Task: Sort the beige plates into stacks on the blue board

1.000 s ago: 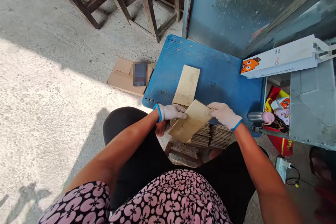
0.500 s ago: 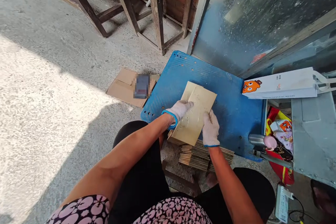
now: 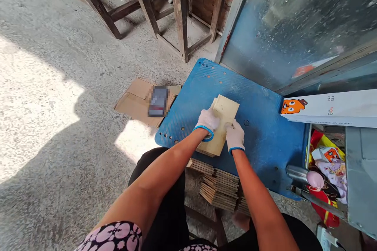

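Pale tan thin boards (image 3: pixel 226 110) lie one on another over the blue tabletop (image 3: pixel 250 102), slightly out of line with each other. My left hand (image 3: pixel 207 120), in a white knit glove with a blue cuff, is closed on their left edge. At the right edge is my gloved right hand (image 3: pixel 235 135), its fingers curled in a pinch over the top board. A tiny dark spot shows at these fingertips; what they pinch cannot be made out. Stacks of similar thin boards (image 3: pixel 219 190) sit below the near table edge, between my knees.
A blurred-out dark item (image 3: pixel 159 101) lies on flattened cardboard (image 3: pixel 132 102) left of the table. To the right are a white paper bag (image 3: pixel 338 106), a metal flask (image 3: pixel 297 173) and a grey metal cabinet (image 3: pixel 362 180). Wooden frames (image 3: pixel 179 11) and a dusty panel (image 3: pixel 294 27) stand behind.
The boards have come down from a tilted hold to lie flatter over the table, more squarely stacked. My left hand shifted right; my right hand's fingers curled in. The view moved slightly.
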